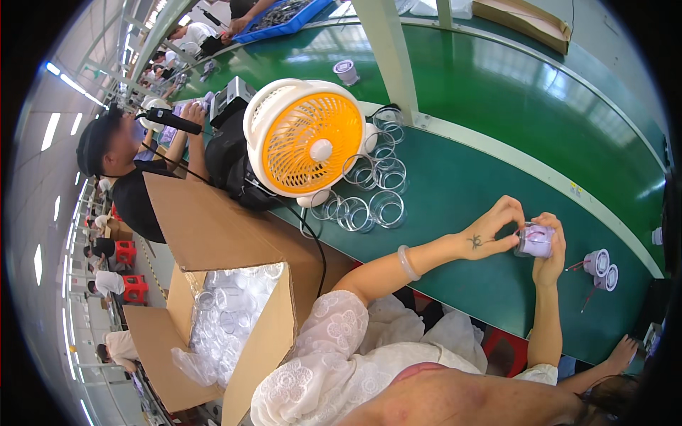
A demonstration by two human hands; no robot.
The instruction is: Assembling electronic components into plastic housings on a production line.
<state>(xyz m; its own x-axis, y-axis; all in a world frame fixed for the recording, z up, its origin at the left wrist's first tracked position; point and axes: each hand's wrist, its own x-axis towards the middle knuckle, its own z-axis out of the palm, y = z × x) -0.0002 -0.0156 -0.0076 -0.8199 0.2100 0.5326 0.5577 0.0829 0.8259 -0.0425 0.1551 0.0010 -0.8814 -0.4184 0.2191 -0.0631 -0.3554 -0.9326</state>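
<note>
"Head view: where are the 2 hands?"

"Close together, with 1 purple piece [538, 243] between them, over the green worktop [455, 186]. The left hand [491, 226] has thumb and forefinger at its near-side edge (whether they grip the clear rim or a wire, I cannot tell). The right hand [550, 257] is curled around the opposite side."

"Anything on the piece itself?"

"A red wire, and a clear casing around it."

"And beside the hands?"

"To the right, 2 purple-and-white round pieces [596, 263] with red wires, side by side. To the left, a cluster of clear rings [387, 208], then an orange-and-white fan [312, 145]."

"Farther out?"

"An open cardboard box [213, 220] full of clear plastic parts [234, 302], at the left. Beyond it sits a co-worker [138, 195] in a dark cap. Past the fan, 1 white-and-purple cup [346, 73] stands on a glossy green surface [497, 92]."
</note>
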